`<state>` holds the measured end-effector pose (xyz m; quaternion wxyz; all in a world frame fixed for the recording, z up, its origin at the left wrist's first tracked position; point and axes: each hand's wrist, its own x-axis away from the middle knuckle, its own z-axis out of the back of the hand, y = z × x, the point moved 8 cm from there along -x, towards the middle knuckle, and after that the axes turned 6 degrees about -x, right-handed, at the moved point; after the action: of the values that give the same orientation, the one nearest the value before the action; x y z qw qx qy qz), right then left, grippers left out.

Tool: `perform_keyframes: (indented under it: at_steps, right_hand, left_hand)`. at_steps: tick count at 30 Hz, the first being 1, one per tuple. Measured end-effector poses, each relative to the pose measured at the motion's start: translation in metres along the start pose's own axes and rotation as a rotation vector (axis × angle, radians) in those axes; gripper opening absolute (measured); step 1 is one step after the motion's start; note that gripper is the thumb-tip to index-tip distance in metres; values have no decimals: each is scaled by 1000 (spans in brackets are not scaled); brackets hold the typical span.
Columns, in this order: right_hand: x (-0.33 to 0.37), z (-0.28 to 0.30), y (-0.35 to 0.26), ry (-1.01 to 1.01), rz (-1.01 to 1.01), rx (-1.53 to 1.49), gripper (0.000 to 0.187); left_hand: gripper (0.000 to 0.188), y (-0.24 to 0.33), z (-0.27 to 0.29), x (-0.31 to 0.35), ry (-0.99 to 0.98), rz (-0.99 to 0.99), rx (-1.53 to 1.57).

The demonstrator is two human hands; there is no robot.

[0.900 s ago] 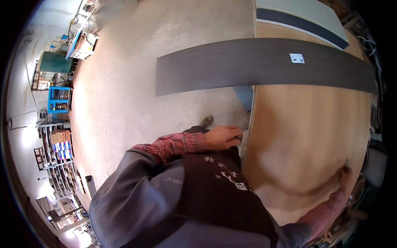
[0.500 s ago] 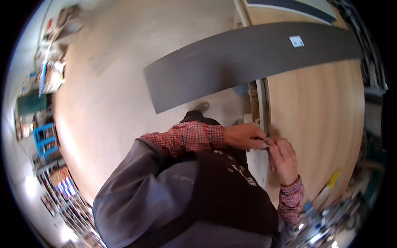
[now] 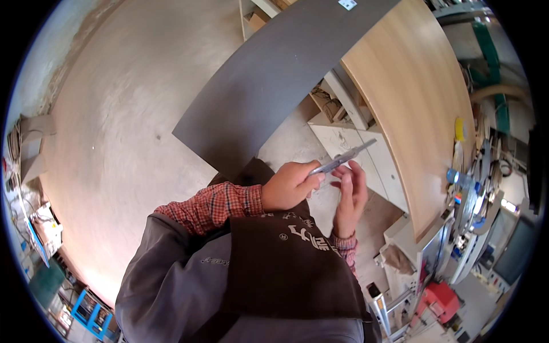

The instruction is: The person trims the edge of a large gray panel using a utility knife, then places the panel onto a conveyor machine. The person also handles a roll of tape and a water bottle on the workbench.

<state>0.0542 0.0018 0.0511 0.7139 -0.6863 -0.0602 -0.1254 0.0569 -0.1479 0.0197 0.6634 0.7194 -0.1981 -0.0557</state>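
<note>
My left hand [image 3: 290, 184] is closed around one end of a slim grey metal tool [image 3: 343, 157], which looks like a utility knife. Its long thin end points up and to the right, away from me. Just right of the tool's lower part is my right hand [image 3: 350, 197], its fingers loosely curled and apart, with nothing seen in them. Beyond both hands, a long dark grey panel [image 3: 269, 74] bearing a small white label lies across the bench, its near end jutting out over the floor.
The bench's wood-grain top [image 3: 412, 114] runs along the right, over white cabinet fronts [image 3: 366, 154]. A yellow tape roll [image 3: 460, 129] and assorted tools crowd its right edge. A red machine [image 3: 440, 302] stands at lower right, a blue stand [image 3: 91, 313] at lower left.
My view has turned toward the right. Both hands have come away from the bench edge and back toward my body. The tool, earlier mostly hidden between them, now shows in my left hand; my right fingers have spread.
</note>
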Motion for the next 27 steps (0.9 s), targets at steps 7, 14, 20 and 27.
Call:
perform_keyframes:
  at_steps: [7, 14, 20, 27]
  right_hand:
    - [28, -48, 43, -48, -85, -335, 37]
    - [87, -85, 102, -112, -190, -460, 35]
    - [119, -85, 117, -145, -294, -902, 38]
    - [126, -81, 151, 57, -128, -559, 25]
  left_hand:
    - [30, -4, -10, 50, -10, -180, -670]
    - [24, -39, 14, 115, 68, -213, -1082]
    - [28, -37, 20, 146, -41, -64, -677]
    - [26, 16, 176, 121, 428, -322, -890]
